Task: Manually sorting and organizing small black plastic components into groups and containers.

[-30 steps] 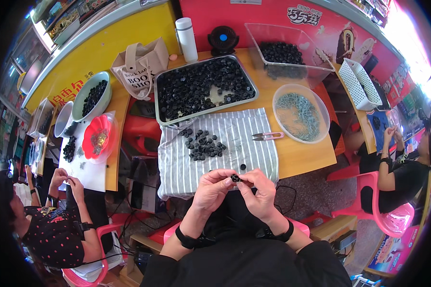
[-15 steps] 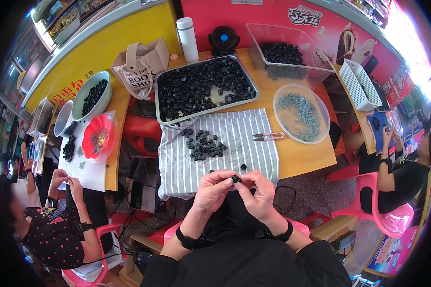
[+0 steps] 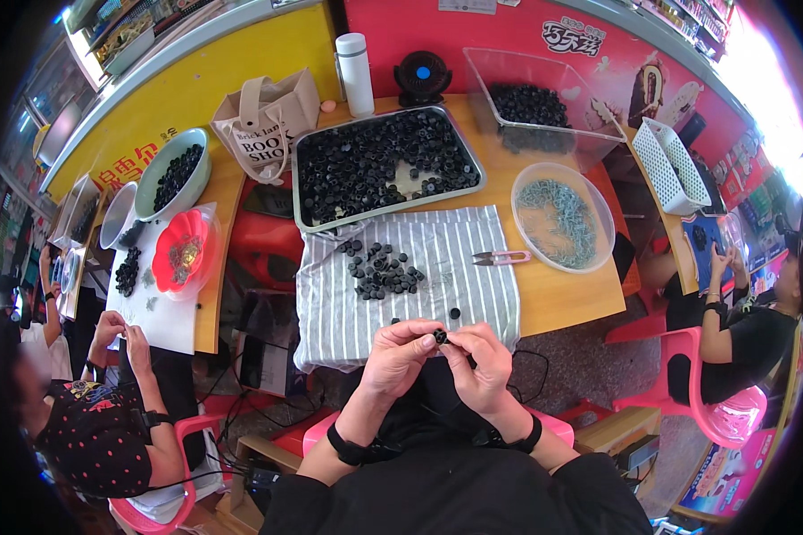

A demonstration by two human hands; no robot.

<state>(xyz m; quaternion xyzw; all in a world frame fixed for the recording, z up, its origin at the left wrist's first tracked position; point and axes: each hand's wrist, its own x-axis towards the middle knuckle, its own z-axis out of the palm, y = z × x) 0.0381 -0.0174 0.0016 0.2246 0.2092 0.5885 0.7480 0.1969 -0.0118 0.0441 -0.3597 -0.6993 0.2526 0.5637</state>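
Between my two hands is a small round black part (image 3: 440, 336), held over the near edge of a grey-and-white striped cloth (image 3: 455, 250). My left hand (image 3: 396, 358) pinches it from the left with thumb and forefinger. From the right, the thumb and fingers of my right hand (image 3: 478, 364) close on it too. A pile of similar black parts (image 3: 388, 272) lies on the cloth beyond my hands. One loose black part (image 3: 455, 313) sits just past my right fingers. Pink-handled thread snips (image 3: 501, 258) rest at the cloth's right edge.
A large tray (image 3: 300, 169) of black parts stands behind the cloth. A round tub (image 3: 519, 209) of thin bluish pieces is on the right, with a clear bin (image 3: 589, 147) behind it. A white bottle (image 3: 355, 76), small fan (image 3: 422, 78) and tote bag (image 3: 268, 120) stand at the back. People sit on both sides.
My hands stay in nearly the same place with the black part still pinched between them. The whole view has shifted slightly.
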